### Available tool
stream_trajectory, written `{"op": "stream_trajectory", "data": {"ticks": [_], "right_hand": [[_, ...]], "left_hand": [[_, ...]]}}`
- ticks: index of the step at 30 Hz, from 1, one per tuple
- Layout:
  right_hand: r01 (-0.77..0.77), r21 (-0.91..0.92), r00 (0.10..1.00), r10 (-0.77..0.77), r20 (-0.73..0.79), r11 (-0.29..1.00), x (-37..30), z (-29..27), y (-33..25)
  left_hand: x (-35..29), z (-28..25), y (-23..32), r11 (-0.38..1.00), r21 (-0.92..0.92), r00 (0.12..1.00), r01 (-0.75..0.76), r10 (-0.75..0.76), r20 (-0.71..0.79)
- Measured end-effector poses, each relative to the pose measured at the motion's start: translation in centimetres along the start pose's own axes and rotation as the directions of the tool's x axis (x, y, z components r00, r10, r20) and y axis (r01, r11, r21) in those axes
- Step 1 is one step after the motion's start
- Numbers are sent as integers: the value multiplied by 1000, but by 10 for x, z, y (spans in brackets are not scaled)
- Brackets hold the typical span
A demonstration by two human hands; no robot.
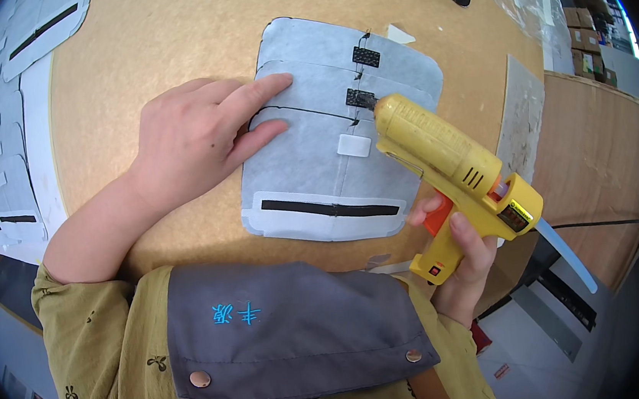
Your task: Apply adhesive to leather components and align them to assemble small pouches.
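Left hand: rested unclenched, fingers outspread — on pale blue-grey, round-cornered, fabric-like panel.
Right hand: grasped yellow plastic glue gun — held nozzle at black textured rectangular patch.

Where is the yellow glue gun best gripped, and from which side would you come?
Probably the handle of the yellow glue gun, from the near side: it slants that way, next to the orange trigger, while the nozzle points away over the grey panel. The right hand grips there.

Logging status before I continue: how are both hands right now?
Left hand: open, holding nothing, resting on the pale panel.
Right hand: closed around the handle of the yellow glue gun.
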State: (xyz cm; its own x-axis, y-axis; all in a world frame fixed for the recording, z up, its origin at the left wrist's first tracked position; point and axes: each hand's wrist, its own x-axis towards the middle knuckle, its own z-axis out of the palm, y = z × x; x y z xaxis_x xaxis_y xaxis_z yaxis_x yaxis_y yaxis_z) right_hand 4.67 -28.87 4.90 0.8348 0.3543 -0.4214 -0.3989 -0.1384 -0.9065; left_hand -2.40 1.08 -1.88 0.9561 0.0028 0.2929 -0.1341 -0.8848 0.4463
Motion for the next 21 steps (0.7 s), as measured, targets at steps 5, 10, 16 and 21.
{"op": "stream_trajectory", "data": {"ticks": [5,10,16,21], "right_hand": [[-10,115,998,2,64,993,5,-2,0],[-17,91,991,5,133,996,6,-9,5],[-20,106,994,9,105,994,1,-5,3],[-2,62,998,-2,62,998,-3,-13,7]], "left_hand": [[-1,0,-1,1000,-14,1000,8,-8,3],[-1,1,-2,1000,10,1000,5,-5,16],[0,1,-1,1000,8,1000,12,-12,15],[-1,1,-1,1000,0,1000,9,-9,3]]}}
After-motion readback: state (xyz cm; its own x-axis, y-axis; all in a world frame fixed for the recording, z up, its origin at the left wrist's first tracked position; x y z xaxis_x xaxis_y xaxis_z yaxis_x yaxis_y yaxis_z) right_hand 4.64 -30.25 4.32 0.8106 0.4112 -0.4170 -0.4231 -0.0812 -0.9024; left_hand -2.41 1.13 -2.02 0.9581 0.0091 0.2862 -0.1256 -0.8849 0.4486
